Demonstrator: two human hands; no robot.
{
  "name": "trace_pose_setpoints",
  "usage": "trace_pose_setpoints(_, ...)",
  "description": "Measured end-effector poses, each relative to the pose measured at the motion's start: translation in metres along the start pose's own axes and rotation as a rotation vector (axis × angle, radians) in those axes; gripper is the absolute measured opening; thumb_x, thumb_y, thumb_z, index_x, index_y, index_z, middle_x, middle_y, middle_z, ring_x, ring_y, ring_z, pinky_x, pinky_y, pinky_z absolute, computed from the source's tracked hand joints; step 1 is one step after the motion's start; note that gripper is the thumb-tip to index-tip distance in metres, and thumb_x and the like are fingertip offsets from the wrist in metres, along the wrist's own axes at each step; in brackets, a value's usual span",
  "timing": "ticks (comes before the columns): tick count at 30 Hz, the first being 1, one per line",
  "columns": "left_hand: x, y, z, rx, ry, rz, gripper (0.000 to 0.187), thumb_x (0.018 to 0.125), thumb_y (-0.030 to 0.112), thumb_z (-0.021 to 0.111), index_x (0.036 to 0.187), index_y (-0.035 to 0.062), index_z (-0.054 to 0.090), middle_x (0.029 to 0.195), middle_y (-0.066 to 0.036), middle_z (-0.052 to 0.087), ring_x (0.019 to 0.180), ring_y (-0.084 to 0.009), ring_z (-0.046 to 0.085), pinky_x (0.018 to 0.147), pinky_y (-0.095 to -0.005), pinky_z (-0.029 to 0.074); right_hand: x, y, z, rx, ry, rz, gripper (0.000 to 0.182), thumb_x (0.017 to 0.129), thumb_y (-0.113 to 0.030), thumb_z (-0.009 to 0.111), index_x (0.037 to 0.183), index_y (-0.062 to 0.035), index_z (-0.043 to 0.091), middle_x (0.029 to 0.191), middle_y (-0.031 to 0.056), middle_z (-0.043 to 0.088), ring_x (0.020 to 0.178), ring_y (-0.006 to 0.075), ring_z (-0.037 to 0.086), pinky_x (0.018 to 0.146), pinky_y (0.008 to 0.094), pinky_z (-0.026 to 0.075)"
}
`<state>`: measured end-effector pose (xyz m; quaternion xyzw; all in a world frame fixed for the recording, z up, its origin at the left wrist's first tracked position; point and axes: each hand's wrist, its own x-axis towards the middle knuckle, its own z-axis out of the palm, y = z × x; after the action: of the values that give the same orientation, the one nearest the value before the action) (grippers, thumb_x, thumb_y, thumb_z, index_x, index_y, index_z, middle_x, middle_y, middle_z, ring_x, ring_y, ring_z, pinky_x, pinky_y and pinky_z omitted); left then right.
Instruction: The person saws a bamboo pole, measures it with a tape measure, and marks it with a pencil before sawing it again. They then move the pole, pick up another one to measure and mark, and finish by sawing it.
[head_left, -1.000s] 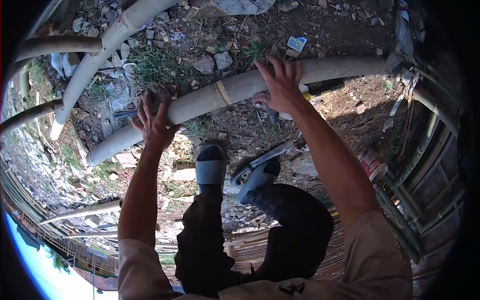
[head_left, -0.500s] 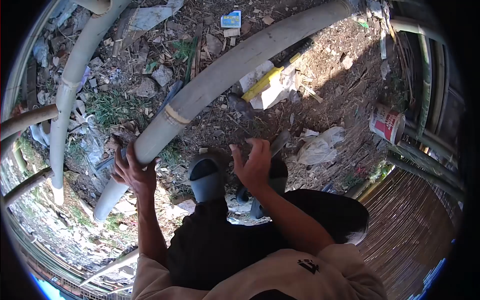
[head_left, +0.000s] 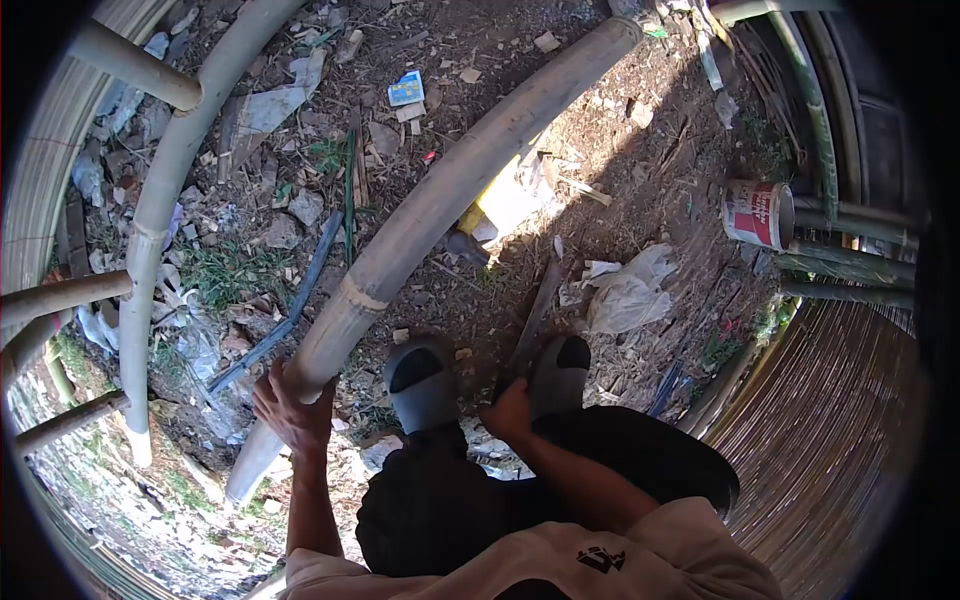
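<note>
A thick bamboo pole slants across the ground from the upper right to the lower left. My left hand is wrapped round it near its lower end, below a ringed node. Between my two sandalled feet, my right hand is closed at the handle end of a machete; the handle is mostly hidden by the fingers. The machete's dark blade points away from me, low over the dirt. Partly behind the pole lies a yellow-handled tool or strip beside a bright white sheet.
On the left stands a bamboo frame with crossbars. A paint bucket lies tipped at the right, near bamboo rails and a slatted screen. Crumpled plastic, a blue packet and wood chips litter the dirt.
My right hand has come down from a raised, open pose and closed on the machete's handle. The left hand keeps its grip on the pole. The view has shifted slightly.
</note>
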<state>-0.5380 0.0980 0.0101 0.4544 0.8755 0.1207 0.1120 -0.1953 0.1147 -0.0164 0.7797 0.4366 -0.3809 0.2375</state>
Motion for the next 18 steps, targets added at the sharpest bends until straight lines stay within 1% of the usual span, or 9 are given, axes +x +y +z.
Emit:
trace_pose_setpoints(2,0.022,-0.002,-0.013,0.054,-0.212,-0.007,0.086,0.054,0.029,0.1,0.128,0.0109,0.059,0.118,-0.016,0.058,0.116,-0.0399,0.055,0.096,-0.0541,0.044,-0.002,-0.019,-0.035,0.01,-0.074,-0.005,0.081,0.078,-0.036,0.083,0.128,0.0116,0.041,0.117,0.0336,0.068,0.113,0.0489,0.067,0.099,0.0503,0.055)
trace_pose_setpoints(7,0.011,-0.019,0.016,-0.081,-0.089,0.045,0.076,0.059,0.025,0.096,0.123,0.0076,0.059,0.116,-0.015,0.063,0.106,-0.0387,0.062,0.094,-0.0505,0.045,0.013,-0.019,-0.117,-0.13,-0.154,-0.196,0.072,0.076,-0.042,0.083,0.12,0.0089,0.056,0.113,0.0327,0.071,0.11,0.0446,0.071,0.093,0.0464,0.057)
trace_pose_setpoints(9,-0.002,-0.018,0.024,0.091,0.102,0.005,0.069,0.063,0.024,0.094,0.122,0.0103,0.06,0.112,-0.011,0.067,0.101,-0.036,0.066,0.092,-0.0477,0.046,0.021,-0.013,-0.159,-0.109,-0.406,-0.226,0.049,0.079,-0.039,0.079,0.098,0.0051,0.066,0.094,0.0217,0.074,0.093,0.0343,0.075,0.078,0.0411,0.058)
trace_pose_setpoints(11,-0.009,-0.024,0.03,0.236,0.382,0.021,0.049,0.081,0.016,0.08,0.126,0.0117,0.06,0.117,-0.008,0.068,0.103,-0.032,0.065,0.093,-0.0496,0.044,-0.015,-0.043,-0.223,0.226,-0.41,-0.176,0.036,0.083,-0.032,0.075,0.089,0.0026,0.067,0.078,0.011,0.069,0.076,0.0214,0.07,0.064,0.036,0.053)
trace_pose_setpoints(13,-0.013,-0.031,0.028,0.379,0.447,-0.084,0.051,0.084,0.017,0.079,0.131,0.0116,0.059,0.119,-0.008,0.067,0.105,-0.0323,0.063,0.092,-0.0493,0.044,-0.029,-0.067,-0.287,0.128,-0.302,-0.023,0.029,0.086,-0.027,0.071,0.09,0.0016,0.067,0.075,0.0047,0.063,0.067,0.0147,0.062,0.058,0.0342,0.048)
trace_pose_setpoints(14,-0.023,-0.054,0.041,0.377,0.411,-0.167,0.069,0.079,0.027,0.087,0.14,0.0123,0.057,0.128,-0.012,0.062,0.113,-0.0337,0.059,0.094,-0.0521,0.041,-0.017,-0.059,-0.313,0.099,-0.305,-0.032,0.03,0.086,-0.027,0.071,0.093,0.002,0.067,0.075,0.0048,0.064,0.068,0.0144,0.062,0.059,0.0339,0.049)
trace_pose_setpoints(15,-0.022,-0.056,0.032,0.378,0.425,-0.164,0.069,0.079,0.027,0.087,0.14,0.0123,0.057,0.128,-0.012,0.062,0.113,-0.0337,0.059,0.094,-0.0521,0.041,-0.01,-0.05,-0.335,0.072,-0.303,-0.04,0.032,0.086,-0.028,0.07,0.096,0.0024,0.067,0.074,0.0049,0.064,0.068,0.0141,0.063,0.059,0.0335,0.05)
trace_pose_setpoints(17,-0.019,-0.052,0.01,0.255,0.176,-0.169,0.093,0.067,0.039,0.096,0.145,0.013,0.055,0.135,-0.015,0.056,0.122,-0.0356,0.054,0.1,-0.0558,0.038,-0.015,-0.053,-0.362,-0.063,-0.093,-0.118,0.041,0.088,-0.033,0.071,0.106,0.0038,0.064,0.079,0.0116,0.068,0.072,0.0249,0.069,0.067,0.0405,0.054)
trace_pose_setpoints(18,-0.019,-0.055,0.002,0.181,0.12,-0.125,0.111,0.054,0.047,0.1,0.149,0.0138,0.053,0.14,-0.016,0.051,0.129,-0.0378,0.048,0.107,-0.0589,0.034,0.003,-0.03,-0.366,-0.063,-0.086,-0.125,0.041,0.088,-0.033,0.071,0.106,0.0038,0.064,0.079,0.0116,0.068,0.072,0.0249,0.069,0.067,0.0405,0.054)
